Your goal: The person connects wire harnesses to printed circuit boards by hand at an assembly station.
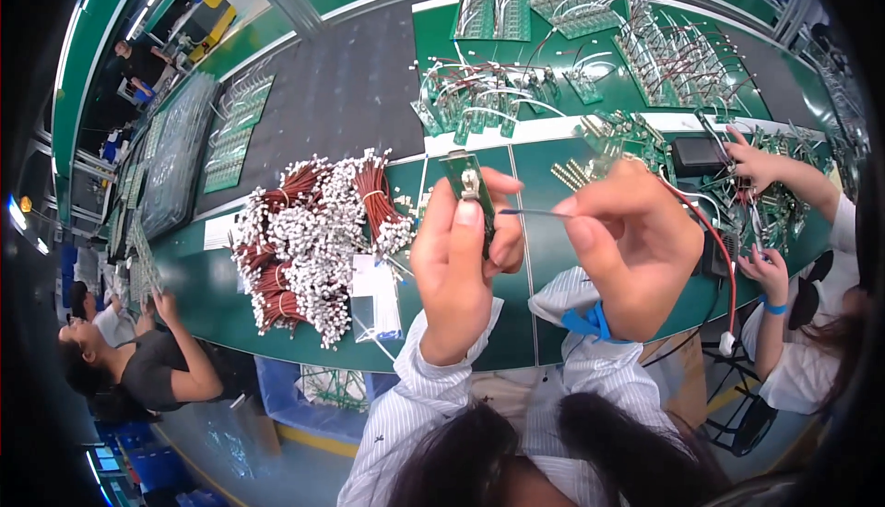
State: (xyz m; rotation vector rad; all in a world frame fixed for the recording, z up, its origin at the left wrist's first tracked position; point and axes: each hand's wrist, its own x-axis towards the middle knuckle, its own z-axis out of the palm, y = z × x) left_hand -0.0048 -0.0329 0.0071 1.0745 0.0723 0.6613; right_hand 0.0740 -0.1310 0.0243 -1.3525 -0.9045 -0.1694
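Note:
Upright between the thumb and fingers of my left hand (461, 263) is a small green circuit board (452, 168) with a pale connector on its face. My right hand (636, 244), close beside it, is closed in a pinch. From its fingertips a thin dark piece (535, 213) points at the board's edge; whether it is a wire lead or a tool tip, I cannot tell. A red cable (714, 230) trails out behind the same hand and hangs down on the right, ending in a white plug (727, 343).
Bundles of red cables with white plugs (313, 240) are heaped left of my hands, beside a clear bag (376, 300). Wired boards (489, 92) lie beyond. At right, a co-worker's hands (761, 166) work over loose boards near a black box (698, 155). Another person (166, 350) sits at left.

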